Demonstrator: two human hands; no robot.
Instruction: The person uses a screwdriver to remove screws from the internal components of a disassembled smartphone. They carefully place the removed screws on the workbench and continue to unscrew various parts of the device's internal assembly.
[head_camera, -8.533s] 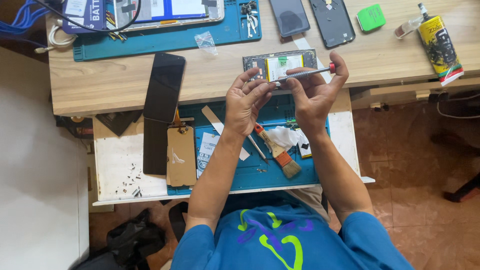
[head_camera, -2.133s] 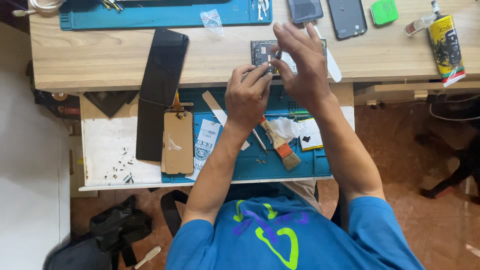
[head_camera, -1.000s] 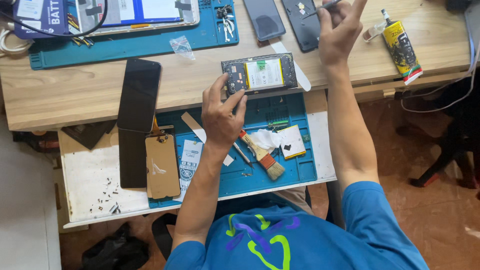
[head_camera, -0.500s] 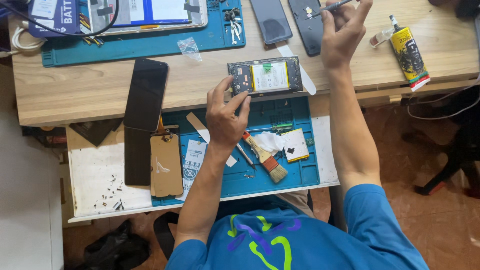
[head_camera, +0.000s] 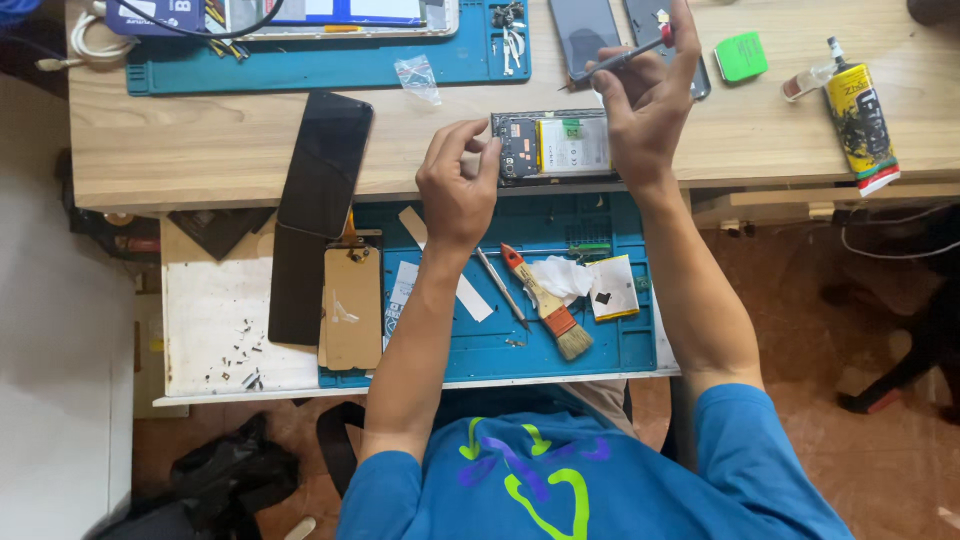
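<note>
The wooden desk (head_camera: 200, 150) carries everything, with a white pull-out shelf (head_camera: 215, 320) below its front edge. On that shelf lies a blue work mat (head_camera: 520, 345), the nearest thing here to a tray: it holds a paintbrush (head_camera: 545, 305), crumpled white tissue (head_camera: 560, 278), a small yellow-edged pad (head_camera: 612, 288) and thin metal tweezers (head_camera: 500, 288). Loose screws (head_camera: 245, 360) lie scattered on the bare shelf left of the mat.

Just above the mat, at the desk's front edge, lies the opened phone (head_camera: 560, 147), its battery and circuit board showing. The left hand (head_camera: 455, 185) pinches the phone's left end with curled fingers. The right hand (head_camera: 645, 105) is closed around a thin screwdriver (head_camera: 625, 55), just above the phone's right end.

Half a second ago the right hand was farther from the phone, up at the dark phones (head_camera: 585, 30); it has since come down.
</note>
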